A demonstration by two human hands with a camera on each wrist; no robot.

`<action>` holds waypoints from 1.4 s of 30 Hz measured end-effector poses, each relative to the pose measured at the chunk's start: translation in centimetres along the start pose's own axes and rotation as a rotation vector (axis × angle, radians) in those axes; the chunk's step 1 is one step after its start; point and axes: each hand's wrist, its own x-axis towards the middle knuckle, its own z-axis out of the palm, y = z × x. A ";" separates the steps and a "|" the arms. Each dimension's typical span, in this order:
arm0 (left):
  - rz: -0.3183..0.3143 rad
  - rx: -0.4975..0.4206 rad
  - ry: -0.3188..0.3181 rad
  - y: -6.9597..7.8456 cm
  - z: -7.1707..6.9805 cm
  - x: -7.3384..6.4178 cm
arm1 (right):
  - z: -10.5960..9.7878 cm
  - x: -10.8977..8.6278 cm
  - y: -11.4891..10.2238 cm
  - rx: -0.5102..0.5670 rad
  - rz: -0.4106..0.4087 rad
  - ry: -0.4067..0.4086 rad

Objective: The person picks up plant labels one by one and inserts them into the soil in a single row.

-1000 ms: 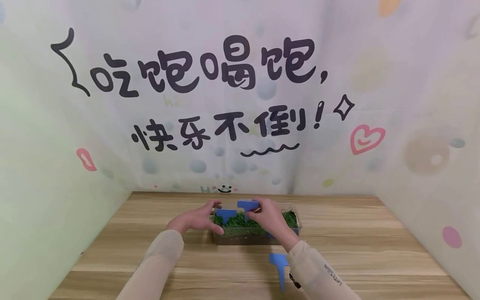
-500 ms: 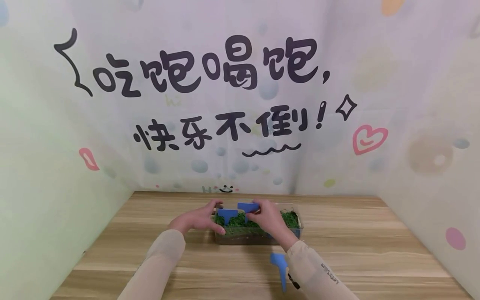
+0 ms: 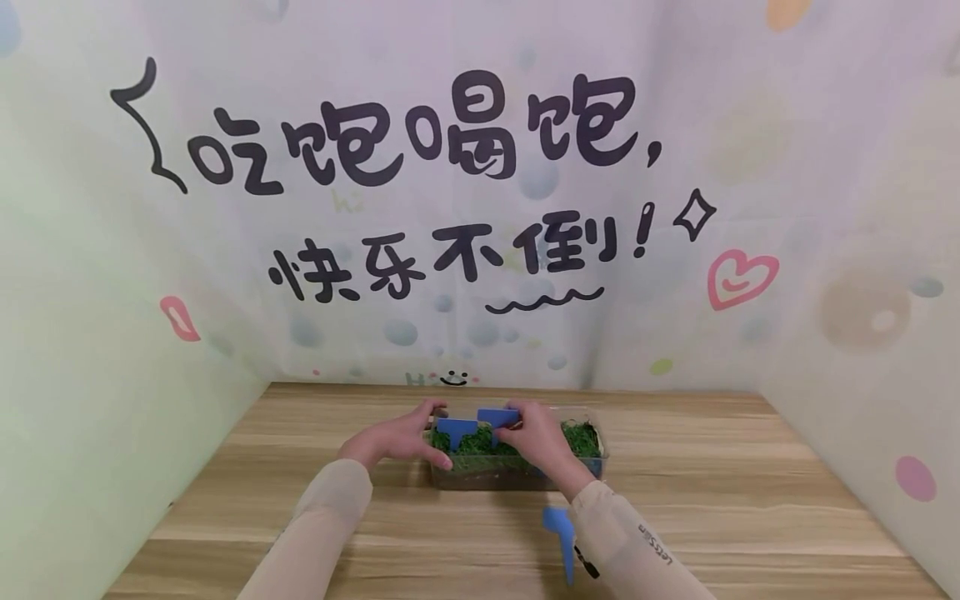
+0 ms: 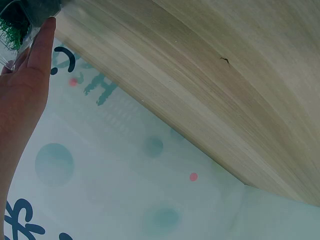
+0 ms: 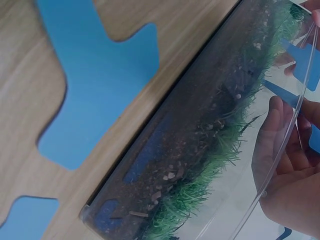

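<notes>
Head view: printed wall (image 3: 420,354) behind a wooden table (image 3: 450,550).
Clear box: (image 3: 480,480) on the table, holding soil (image 5: 202,135) and green grass (image 3: 581,440).
Left hand: (image 3: 397,437) fingers and thumb gripping the box's left end.
Right hand: (image 3: 542,437) thumb and fingers pinching a blue tag (image 3: 495,417), its stem at the grass.
Other blue tags: a planted tag (image 3: 456,428) upright in the grass, left of the pinched one; a loose tag (image 5: 85,95) flat before the box.
</notes>
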 end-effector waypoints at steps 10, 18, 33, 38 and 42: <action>-0.006 -0.034 -0.012 -0.1 -0.1 0.1 | 0.1 0.1 0.1 -0.006 0.006 0.003; 0.008 -0.025 -0.012 -0.1 -0.1 0.1 | 0.4 0.2 0.8 -0.062 -0.018 -0.003; 0.010 -0.029 -0.005 0.2 0.0 -0.1 | 0.7 0.1 0.8 -0.133 0.007 -0.014; 0.010 -0.023 -0.001 0.2 0.0 -0.1 | 0.8 0.2 0.8 -0.166 0.009 -0.013; 0.012 -0.026 -0.004 0.2 0.0 -0.2 | 0.9 0.3 0.9 -0.202 0.019 -0.009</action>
